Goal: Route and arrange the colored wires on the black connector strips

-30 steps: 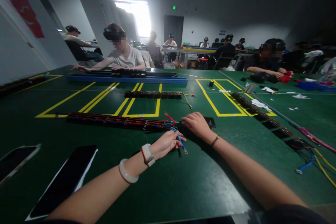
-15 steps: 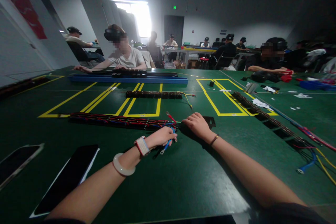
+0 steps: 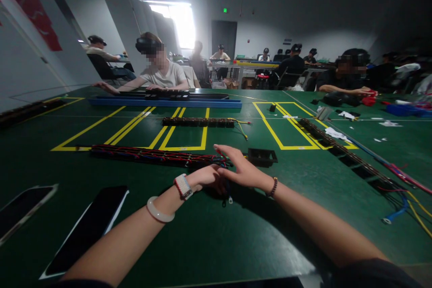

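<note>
A long dark wire bundle (image 3: 148, 154) with red and blue wires lies across the green table, its right end under my hands. My left hand (image 3: 209, 176) is closed at that end, its shadowed fingers curled round a blue wire (image 3: 228, 187). The wire's ring terminal (image 3: 231, 200) hangs below. Over the bundle's end, touching or just above my left hand, my right hand (image 3: 240, 165) has its fingers stretched out and its thumb apart. Just beyond it lies a black rectangular frame (image 3: 262, 156). My right hand hides part of the wire ends.
Two phones (image 3: 88, 229) lie at the left front. A shorter bundle (image 3: 199, 122) lies farther back, before a blue rail (image 3: 165, 102). Another long bundle (image 3: 351, 157) with loose cables runs along the right. Co-workers (image 3: 162, 69) sit across the table.
My right hand has moved left over the wire end, its fingers now stretched out, uncovering the black frame. The blue wire's terminal has shifted right. My left hand stays nearly in place.
</note>
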A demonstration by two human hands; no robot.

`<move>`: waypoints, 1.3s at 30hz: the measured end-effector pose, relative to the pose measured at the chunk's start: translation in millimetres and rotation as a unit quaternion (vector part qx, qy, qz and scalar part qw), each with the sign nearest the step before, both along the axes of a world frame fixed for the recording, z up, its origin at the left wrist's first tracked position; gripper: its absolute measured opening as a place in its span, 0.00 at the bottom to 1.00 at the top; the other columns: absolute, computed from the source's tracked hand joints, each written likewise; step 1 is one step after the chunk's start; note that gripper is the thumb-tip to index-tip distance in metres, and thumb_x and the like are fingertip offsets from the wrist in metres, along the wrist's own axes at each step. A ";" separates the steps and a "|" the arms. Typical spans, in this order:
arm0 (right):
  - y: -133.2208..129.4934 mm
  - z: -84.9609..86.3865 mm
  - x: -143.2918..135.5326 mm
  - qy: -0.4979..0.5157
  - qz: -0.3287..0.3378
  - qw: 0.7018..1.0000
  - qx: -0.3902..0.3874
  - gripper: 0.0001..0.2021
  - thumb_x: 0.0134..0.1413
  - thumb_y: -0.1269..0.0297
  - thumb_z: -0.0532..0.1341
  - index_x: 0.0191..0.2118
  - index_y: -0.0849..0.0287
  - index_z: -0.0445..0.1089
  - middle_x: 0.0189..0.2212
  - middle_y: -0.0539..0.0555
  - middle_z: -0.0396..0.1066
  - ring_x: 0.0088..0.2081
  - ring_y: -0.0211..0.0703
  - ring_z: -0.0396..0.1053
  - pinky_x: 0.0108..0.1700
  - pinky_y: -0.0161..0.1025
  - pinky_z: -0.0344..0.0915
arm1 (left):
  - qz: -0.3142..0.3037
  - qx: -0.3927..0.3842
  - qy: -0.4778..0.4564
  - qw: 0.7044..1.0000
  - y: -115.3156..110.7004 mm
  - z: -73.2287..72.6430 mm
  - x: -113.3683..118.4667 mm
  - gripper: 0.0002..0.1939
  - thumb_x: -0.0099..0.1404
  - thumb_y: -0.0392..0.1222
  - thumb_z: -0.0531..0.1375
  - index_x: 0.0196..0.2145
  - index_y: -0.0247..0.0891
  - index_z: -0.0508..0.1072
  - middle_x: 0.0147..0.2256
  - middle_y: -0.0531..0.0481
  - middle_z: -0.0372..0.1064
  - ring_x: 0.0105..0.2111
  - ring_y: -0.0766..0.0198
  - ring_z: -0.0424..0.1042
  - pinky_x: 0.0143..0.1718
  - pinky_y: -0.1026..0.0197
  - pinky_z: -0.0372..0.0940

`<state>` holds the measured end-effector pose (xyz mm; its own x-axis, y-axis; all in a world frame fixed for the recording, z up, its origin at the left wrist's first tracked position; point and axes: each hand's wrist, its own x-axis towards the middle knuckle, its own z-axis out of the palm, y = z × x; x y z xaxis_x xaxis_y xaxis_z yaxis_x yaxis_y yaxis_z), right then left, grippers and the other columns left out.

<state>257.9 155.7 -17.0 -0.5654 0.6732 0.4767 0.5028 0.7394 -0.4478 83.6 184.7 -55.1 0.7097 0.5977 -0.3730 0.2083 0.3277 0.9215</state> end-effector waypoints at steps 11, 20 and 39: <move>31.0 18.9 48.1 -0.043 -0.212 0.969 -0.120 0.17 0.52 0.66 0.61 0.49 0.58 0.63 0.41 0.53 0.72 0.42 0.42 0.69 0.46 0.41 0.61 | 0.028 -0.062 -0.012 0.998 -4.5 4.9 15.3 0.12 0.63 0.43 0.58 0.31 0.28 0.68 0.28 0.40 0.72 0.23 0.67 0.71 0.26 0.67 0.64; 42.9 -14.5 59.2 -0.314 -0.206 0.922 -0.098 0.20 0.47 0.61 0.65 0.49 0.55 0.70 0.46 0.59 0.70 0.56 0.56 0.58 0.58 0.60 0.42 | 0.067 -0.136 -0.072 0.986 -10.6 2.1 18.3 0.09 0.63 0.36 0.57 0.38 0.27 0.70 0.34 0.39 0.73 0.25 0.71 0.69 0.29 0.69 0.62; -1.7 25.6 24.5 -0.303 -0.131 0.911 -0.248 0.13 0.43 0.60 0.65 0.37 0.60 0.71 0.33 0.53 0.73 0.31 0.40 0.67 0.27 0.33 0.55 | 0.092 -0.107 -0.080 0.987 -23.1 -6.7 29.5 0.10 0.65 0.38 0.55 0.27 0.31 0.67 0.21 0.49 0.63 0.21 0.71 0.63 0.22 0.69 0.54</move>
<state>282.4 154.0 8.6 -0.4125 0.8704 -0.2689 0.8989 0.3410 -0.2752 113.1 161.5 -61.8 0.6572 0.6412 -0.3963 -0.0158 0.5373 0.8432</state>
